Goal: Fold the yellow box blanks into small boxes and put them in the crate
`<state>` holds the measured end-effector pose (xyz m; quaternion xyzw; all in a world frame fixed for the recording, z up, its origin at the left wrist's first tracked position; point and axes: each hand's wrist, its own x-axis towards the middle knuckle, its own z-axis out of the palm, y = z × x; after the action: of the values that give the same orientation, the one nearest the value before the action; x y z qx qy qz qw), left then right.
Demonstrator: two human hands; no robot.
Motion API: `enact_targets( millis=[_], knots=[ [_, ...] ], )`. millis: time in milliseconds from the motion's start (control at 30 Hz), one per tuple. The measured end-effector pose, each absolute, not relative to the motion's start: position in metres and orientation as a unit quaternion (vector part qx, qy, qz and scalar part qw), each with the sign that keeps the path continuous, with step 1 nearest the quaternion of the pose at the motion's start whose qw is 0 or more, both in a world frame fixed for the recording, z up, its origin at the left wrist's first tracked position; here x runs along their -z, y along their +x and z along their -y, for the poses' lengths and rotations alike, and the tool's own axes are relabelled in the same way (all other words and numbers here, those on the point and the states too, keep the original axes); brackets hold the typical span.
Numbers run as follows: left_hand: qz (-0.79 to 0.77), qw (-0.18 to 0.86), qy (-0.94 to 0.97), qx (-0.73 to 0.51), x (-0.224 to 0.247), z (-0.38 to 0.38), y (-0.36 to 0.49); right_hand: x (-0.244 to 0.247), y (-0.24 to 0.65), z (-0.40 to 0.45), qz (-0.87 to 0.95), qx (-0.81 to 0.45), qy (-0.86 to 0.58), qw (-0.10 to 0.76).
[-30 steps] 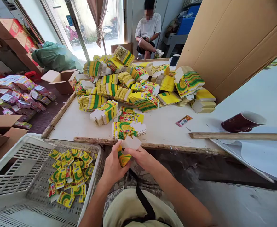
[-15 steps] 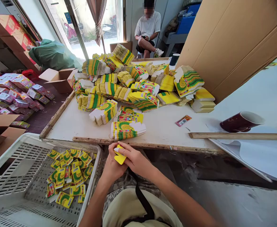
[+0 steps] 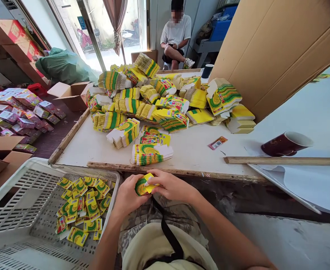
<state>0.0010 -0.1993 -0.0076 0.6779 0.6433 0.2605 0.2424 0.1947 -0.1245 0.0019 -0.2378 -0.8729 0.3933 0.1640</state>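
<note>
Between my hands, just below the table's front edge, is a small yellow and green box (image 3: 142, 185). My left hand (image 3: 128, 194) is wrapped round its left side. The fingers of my right hand (image 3: 169, 185) pinch a yellow flap at its right end. A stack of flat cartons (image 3: 152, 154) lies on the table right beyond my hands, with more cartons (image 3: 155, 135) behind it. Another bundle (image 3: 124, 134) leans to the left. Farther back is a big heap of bundled yellow cartons (image 3: 128, 101).
A white crate (image 3: 41, 198) at the left holds several small yellow boxes (image 3: 91, 206). A dark mug (image 3: 285, 144), a wooden strip (image 3: 283, 161) and a small packet (image 3: 217, 143) are at the right. A seated person (image 3: 176, 33) is beyond the white table (image 3: 193, 157).
The small box has turned in my hands, so its green printed face now shows. My hands have moved slightly apart, the right one shifting rightward.
</note>
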Motion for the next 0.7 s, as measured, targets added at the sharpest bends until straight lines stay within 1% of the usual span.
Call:
enact_targets(
  millis=[100, 200, 233, 300, 333, 400, 467, 500, 567, 700],
  knots=[
    [-0.656, 0.206, 0.675, -0.268, 0.007, 0.196, 0.003, 0.003, 0.185, 0.129, 0.836, -0.407, -0.273, 0.248],
    [-0.666, 0.196, 0.659, -0.288, 0.008, 0.198, -0.005, 0.010, 0.174, 0.125, 0.788, -0.437, -0.286, 0.327],
    [-0.675, 0.191, 0.650, -0.294, 0.010, 0.200, -0.013, 0.012, 0.172, 0.119, 0.778, -0.433, -0.296, 0.345],
    [-0.711, 0.146, 0.621, -0.294, 0.012, 0.206, -0.035, 0.015, 0.171, 0.100, 0.776, -0.374, -0.352, 0.367],
    [-0.740, 0.104, 0.600, -0.286, 0.013, 0.210, -0.049, 0.017, 0.171, 0.088, 0.779, -0.318, -0.400, 0.362],
    [-0.796, 0.003, 0.551, -0.252, 0.016, 0.217, -0.076, 0.020, 0.173, 0.064, 0.791, -0.213, -0.485, 0.305],
    [-0.826, -0.060, 0.506, -0.242, 0.019, 0.222, -0.097, 0.025, 0.174, 0.047, 0.802, -0.167, -0.518, 0.246],
    [-0.828, -0.068, 0.495, -0.253, 0.020, 0.224, -0.103, 0.028, 0.174, 0.042, 0.806, -0.162, -0.521, 0.231],
    [-0.810, -0.039, 0.506, -0.294, 0.024, 0.225, -0.106, 0.033, 0.172, 0.039, 0.808, -0.164, -0.518, 0.229],
    [-0.748, 0.099, 0.546, -0.366, 0.032, 0.216, -0.078, 0.037, 0.167, 0.042, 0.800, -0.162, -0.525, 0.241]
  ],
)
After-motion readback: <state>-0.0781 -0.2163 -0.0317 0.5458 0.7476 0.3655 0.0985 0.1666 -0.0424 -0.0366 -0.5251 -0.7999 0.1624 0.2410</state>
